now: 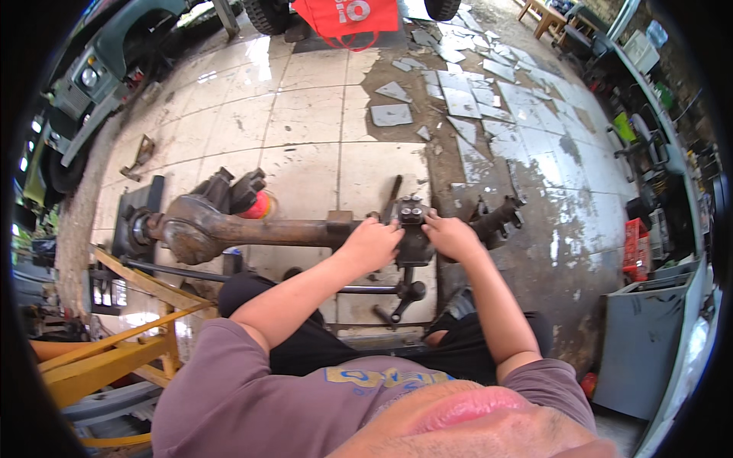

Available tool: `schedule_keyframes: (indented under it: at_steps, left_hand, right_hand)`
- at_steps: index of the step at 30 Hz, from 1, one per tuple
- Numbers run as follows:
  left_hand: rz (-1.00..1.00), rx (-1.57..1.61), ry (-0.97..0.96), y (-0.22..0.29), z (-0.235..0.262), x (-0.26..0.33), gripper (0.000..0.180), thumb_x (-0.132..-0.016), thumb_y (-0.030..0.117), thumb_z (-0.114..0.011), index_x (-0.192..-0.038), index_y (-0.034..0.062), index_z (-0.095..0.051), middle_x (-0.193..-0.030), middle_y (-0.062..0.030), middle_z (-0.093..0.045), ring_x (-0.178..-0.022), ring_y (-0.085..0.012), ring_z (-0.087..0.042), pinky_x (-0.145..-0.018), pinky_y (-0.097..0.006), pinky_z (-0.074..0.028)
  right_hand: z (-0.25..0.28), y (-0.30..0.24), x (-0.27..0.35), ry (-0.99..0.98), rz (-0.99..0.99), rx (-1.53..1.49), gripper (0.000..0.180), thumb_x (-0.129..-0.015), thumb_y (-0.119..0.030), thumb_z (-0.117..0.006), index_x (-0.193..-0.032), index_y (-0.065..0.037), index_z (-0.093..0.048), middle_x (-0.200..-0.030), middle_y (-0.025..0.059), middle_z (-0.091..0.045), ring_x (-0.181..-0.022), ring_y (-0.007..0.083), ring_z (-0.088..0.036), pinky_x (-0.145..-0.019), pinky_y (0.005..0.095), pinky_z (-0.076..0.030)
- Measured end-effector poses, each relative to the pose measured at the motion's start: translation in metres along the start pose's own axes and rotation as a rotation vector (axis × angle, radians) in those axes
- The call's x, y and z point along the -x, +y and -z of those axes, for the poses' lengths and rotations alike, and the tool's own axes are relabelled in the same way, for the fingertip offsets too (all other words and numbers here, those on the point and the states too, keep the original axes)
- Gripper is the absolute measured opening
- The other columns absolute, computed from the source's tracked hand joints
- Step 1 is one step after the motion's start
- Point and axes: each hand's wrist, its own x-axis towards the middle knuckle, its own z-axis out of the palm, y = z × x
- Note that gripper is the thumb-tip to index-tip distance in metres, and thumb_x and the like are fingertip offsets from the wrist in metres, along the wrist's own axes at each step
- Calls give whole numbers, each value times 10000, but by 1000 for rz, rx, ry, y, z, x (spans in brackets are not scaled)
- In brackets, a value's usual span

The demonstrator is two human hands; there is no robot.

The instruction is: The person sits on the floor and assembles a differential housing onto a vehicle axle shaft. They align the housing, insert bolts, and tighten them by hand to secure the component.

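Left grip (377,243): fingers bent against the left side of the metal block (414,248); whether they pinch it or only rest there, I cannot tell.
Right grip (452,235): fingertips at the block's upper right edge; firm pinch or light touch, I cannot tell.
Metal block: between the two grips, dark, with bolt heads (411,212) on top; probably heavy, stiff and hardly fragile, perhaps slippery if greasy. Best held low on both sides, palms flat against it.
Lever (413,292): on the person's side of both grips; looks rigid, a poor place to lift from if it swings.
Axle (267,232): long and rusty, stretching left from the left grip; likely very heavy.
Broken tiles (460,95): well beyond the right grip.
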Motion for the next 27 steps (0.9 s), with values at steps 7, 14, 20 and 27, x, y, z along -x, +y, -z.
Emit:
schedule_keyframes:
  at_steps: [7, 14, 20, 27]
  left_hand:
    - [14, -28, -85, 8, 4, -3, 561, -894, 296, -808, -1368, 16, -699, -1445, -239, -691, -1081, -273, -767, -1004, -417, -529]
    - [-4, -39, -95, 7, 5, -5, 565, -911, 298, -799, -1385, 9, -697, -1445, -242, -690, -1098, -270, -765, -990, -417, -543]
    - [24, -27, -117, 7, 4, -5, 566, -920, 302, -788, -1394, 9, -691, -1459, -247, -681, -1116, -272, -762, -994, -424, -547]
    - [52, 7, -134, 5, 5, -2, 539, -917, 296, -776, -1371, 15, -702, -1447, -236, -685, -1100, -282, -762, -979, -434, -555]
  right_hand:
    - [-13, 21, -3, 33, 32, -4, 489, -1087, -376, -529, -1467, -104, -672, -1527, 142, -636, -1251, 388, -694, -1095, 499, -543]
    - [-26, 32, -8, 58, 41, 19, 476, -1074, -346, -540, -1457, -98, -678, -1511, 166, -643, -1252, 395, -690, -1097, 506, -538]
    - [-16, 17, -3, 85, 18, -7, 435, -1050, -351, -573, -1384, -113, -720, -1460, 160, -681, -1159, 402, -731, -1026, 522, -581]
    - [-5, -16, 1, 79, -110, -14, 404, -1055, -359, -578, -1342, -137, -756, -1356, 169, -726, -1132, 413, -727, -1017, 531, -571]
